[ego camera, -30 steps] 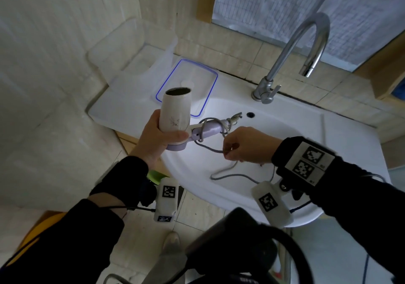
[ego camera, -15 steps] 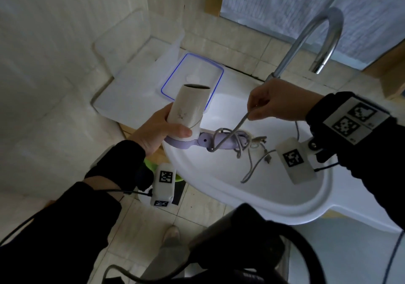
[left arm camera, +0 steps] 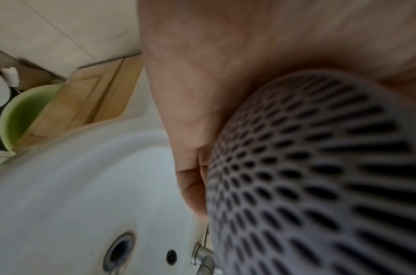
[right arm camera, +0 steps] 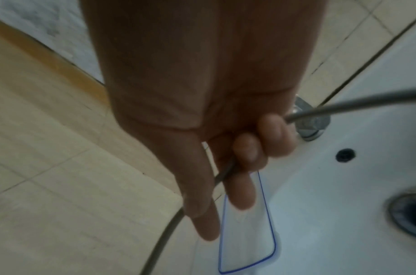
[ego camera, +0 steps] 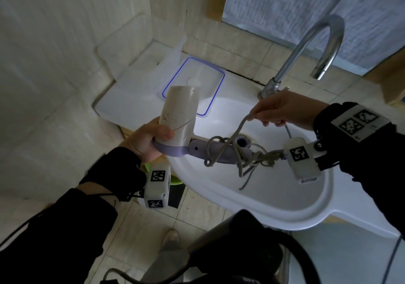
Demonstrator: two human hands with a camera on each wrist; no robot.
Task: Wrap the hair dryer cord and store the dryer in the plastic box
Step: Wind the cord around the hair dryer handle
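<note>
My left hand (ego camera: 149,140) grips the white barrel of the hair dryer (ego camera: 179,113) over the sink's left rim, its lilac handle (ego camera: 217,151) pointing right. The grey cord (ego camera: 237,130) loops loosely round the handle, with a tangle hanging off the handle's end. My right hand (ego camera: 276,110) holds the cord raised near the faucet base; its fingers (right arm camera: 249,152) curl round the cord (right arm camera: 343,106). The dryer's rear grille (left arm camera: 320,176) fills the left wrist view beside my palm (left arm camera: 202,93). The clear plastic box (ego camera: 140,53) stands at the back left corner.
The box's blue-rimmed lid (ego camera: 206,80) lies flat beside the box. A chrome faucet (ego camera: 306,43) arches over the white sink (ego camera: 263,200) with its drain (ego camera: 242,140). A green bucket (left arm camera: 25,111) sits on the floor below the sink's left edge.
My right hand lifted the cord from low in the basin up toward the faucet, drawing a loop over the handle. The dryer has tilted a little, its barrel more upright.
</note>
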